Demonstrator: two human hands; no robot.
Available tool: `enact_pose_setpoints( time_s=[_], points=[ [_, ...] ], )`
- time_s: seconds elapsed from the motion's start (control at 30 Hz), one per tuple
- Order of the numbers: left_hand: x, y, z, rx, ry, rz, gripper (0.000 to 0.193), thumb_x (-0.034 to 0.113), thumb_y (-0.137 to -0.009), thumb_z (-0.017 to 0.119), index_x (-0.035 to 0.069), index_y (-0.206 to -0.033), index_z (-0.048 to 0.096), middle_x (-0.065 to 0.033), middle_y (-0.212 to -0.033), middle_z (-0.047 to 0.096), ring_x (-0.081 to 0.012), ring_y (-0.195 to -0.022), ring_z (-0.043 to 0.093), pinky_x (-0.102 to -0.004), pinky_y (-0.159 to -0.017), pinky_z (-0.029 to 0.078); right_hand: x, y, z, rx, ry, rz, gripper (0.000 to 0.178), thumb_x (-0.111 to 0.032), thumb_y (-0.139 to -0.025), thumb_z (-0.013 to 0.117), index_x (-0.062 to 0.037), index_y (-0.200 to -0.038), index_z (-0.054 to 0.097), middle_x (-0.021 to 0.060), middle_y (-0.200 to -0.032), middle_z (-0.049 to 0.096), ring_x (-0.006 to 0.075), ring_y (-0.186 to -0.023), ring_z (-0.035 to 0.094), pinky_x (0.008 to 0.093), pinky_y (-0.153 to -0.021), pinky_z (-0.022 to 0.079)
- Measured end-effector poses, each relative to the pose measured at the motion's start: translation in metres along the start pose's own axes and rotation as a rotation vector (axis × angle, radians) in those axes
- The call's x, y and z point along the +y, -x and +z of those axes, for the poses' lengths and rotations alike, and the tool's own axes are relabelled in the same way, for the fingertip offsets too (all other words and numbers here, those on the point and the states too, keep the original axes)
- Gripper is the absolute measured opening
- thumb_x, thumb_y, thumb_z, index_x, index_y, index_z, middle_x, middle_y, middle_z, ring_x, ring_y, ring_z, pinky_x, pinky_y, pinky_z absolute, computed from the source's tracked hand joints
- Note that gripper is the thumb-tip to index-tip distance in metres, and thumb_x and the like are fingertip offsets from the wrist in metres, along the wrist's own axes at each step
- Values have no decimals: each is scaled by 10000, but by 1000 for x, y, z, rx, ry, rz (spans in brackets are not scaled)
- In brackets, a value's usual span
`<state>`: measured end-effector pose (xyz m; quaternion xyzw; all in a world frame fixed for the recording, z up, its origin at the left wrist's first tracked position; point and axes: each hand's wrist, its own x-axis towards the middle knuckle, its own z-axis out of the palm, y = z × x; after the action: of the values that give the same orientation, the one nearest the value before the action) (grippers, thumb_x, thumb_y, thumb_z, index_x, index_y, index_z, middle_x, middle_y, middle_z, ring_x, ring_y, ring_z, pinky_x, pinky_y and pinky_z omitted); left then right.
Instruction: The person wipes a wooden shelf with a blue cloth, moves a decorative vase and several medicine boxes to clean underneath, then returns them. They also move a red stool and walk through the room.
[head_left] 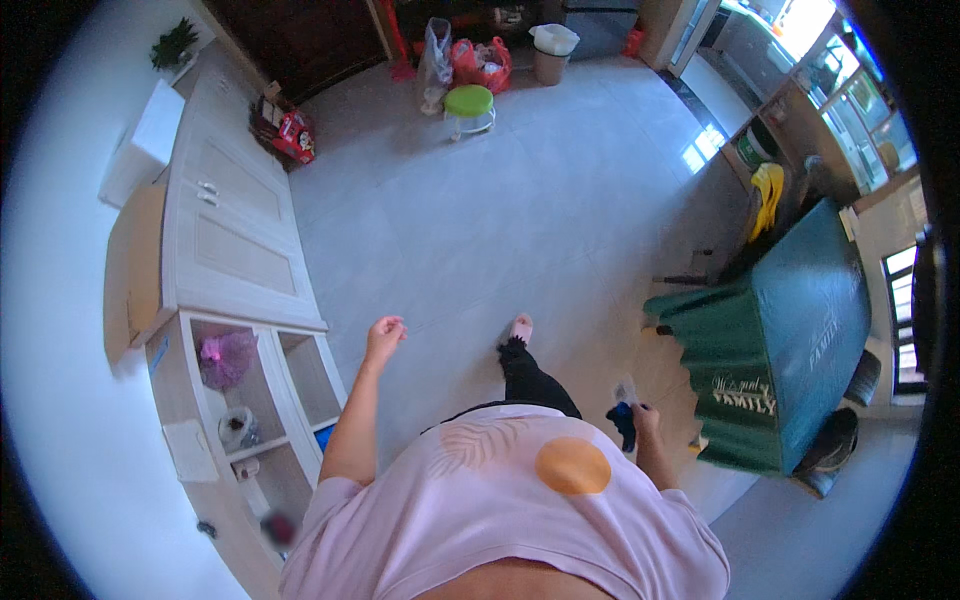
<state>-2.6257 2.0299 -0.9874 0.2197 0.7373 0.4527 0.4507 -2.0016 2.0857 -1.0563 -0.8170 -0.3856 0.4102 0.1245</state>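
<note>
My left hand [384,342] is held out in the air to the left of my body, its fingers loosely bent and apart with nothing in them. Down at my right side, my right hand [648,420] is closed on a dark blue, cloth-like bundle [624,428]. A pale, see-through piece [625,390] shows just above that bundle; whether it belongs to it I cannot tell. One pink slipper [521,327] is on my forward foot, below a black trouser leg.
White cabinets [245,220] with open shelves line the left. A table under a green cloth [810,320] stands at the right, with chairs beside it. Farther off are a green-topped stool [468,99], a red bag [482,64] and a lined bin [551,62].
</note>
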Motion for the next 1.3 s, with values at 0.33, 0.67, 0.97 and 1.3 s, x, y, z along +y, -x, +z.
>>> enact_pose_setpoints(
  time_s=[0.33,0.67,0.97,1.3],
  points=[
    [236,-105,131,40,-700,704,252,106,-782,595,62,-1030,577,-124,-997,604,-283,-894,581,-367,-786,453,-494,-70,129,-483,390,-948,244,-291,-719,604,-84,-840,643,166,-784,621,350,-748,593,401,-652,476],
    [362,-345,150,-233,-718,638,142,144,-762,613,73,-883,627,-113,-891,625,-299,-835,580,-393,-733,446,-736,-110,218,-591,160,-1194,170,-212,-731,609,-99,-856,637,146,-778,627,333,-727,603,387,-654,492],
    [458,-542,177,-202,-484,520,106,123,-773,626,23,-808,635,-96,-740,615,-186,-647,587,-282,-604,473,-841,-270,192,-433,-145,-435,256,-215,-801,614,-40,-987,610,62,-744,614,109,-678,549,274,-611,462],
    [474,-747,221,-154,-53,115,119,103,-800,611,14,-856,554,-46,-697,603,-98,-579,568,-242,-524,467,-926,-443,161,-503,-797,235,275,-290,-875,472,-53,-978,565,93,-814,614,192,-650,577,313,-579,482]
  ],
)
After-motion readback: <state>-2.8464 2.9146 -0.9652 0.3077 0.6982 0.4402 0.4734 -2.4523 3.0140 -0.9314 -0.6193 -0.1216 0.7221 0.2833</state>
